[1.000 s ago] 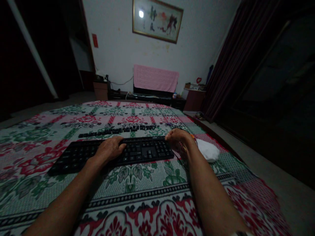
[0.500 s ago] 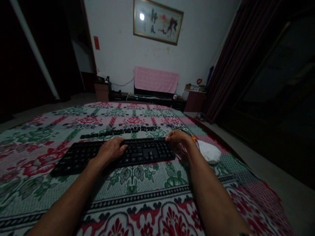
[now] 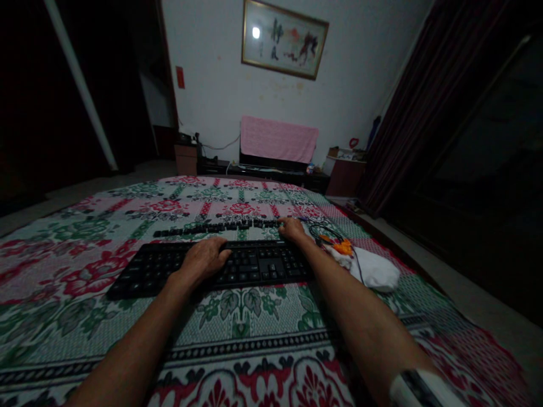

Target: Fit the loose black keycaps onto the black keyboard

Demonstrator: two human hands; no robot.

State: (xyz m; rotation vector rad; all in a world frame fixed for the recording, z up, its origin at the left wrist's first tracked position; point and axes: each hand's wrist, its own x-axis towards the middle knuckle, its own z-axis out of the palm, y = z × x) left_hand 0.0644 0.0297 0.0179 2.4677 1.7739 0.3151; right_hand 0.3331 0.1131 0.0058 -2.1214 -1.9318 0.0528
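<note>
A black keyboard (image 3: 254, 265) lies on a flowered bedspread (image 3: 237, 333). My left hand (image 3: 206, 257) rests on its middle keys with the fingers curled down over them. My right hand (image 3: 292, 228) reaches past the keyboard's far right corner to the right end of a row of loose black keycaps (image 3: 216, 226) laid on the cloth behind the keyboard. Its fingers are bent down onto the row; whether they grip a keycap I cannot make out.
To the right of the keyboard lie a white cloth bundle (image 3: 375, 270), a small orange object (image 3: 343, 247) and a thin dark cable (image 3: 326, 230). The bed's right edge drops to a floor. A pink-covered cabinet (image 3: 278, 138) stands at the far wall.
My right hand has moved forward from the keyboard's right edge to the row of keycaps, uncovering the orange object. The view has shifted a little. My left hand stays on the keyboard.
</note>
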